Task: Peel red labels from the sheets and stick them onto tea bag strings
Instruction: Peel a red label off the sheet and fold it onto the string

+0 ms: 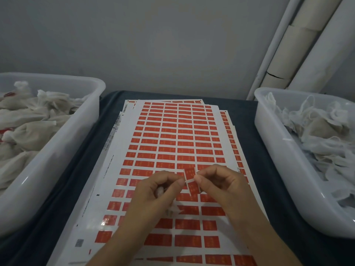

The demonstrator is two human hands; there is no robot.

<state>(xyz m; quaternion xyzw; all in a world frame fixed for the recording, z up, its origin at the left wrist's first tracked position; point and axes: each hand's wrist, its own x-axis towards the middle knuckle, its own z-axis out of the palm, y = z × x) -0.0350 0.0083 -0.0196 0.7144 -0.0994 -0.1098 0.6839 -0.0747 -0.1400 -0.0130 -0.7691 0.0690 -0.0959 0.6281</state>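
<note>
While both hands pinch the red label (192, 182) above the sheets (172, 135), left fingers (179, 181) and right fingers (197, 178) should fold it squarely, edges aligned; string not discernible.

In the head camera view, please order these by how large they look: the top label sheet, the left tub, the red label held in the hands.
1. Top label sheet
2. Left tub, partly cut off, so unsure against the sheet
3. Red label, clearly smallest

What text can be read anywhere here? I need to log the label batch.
None can be read.
Red labels: pale gold marks, too blurred.
Label held between the left hand and right hand: print blurred.
Top sheet's left margin: fine print, barcode and a square code, too small.
Right margin: sideways digits, illegible.
</note>
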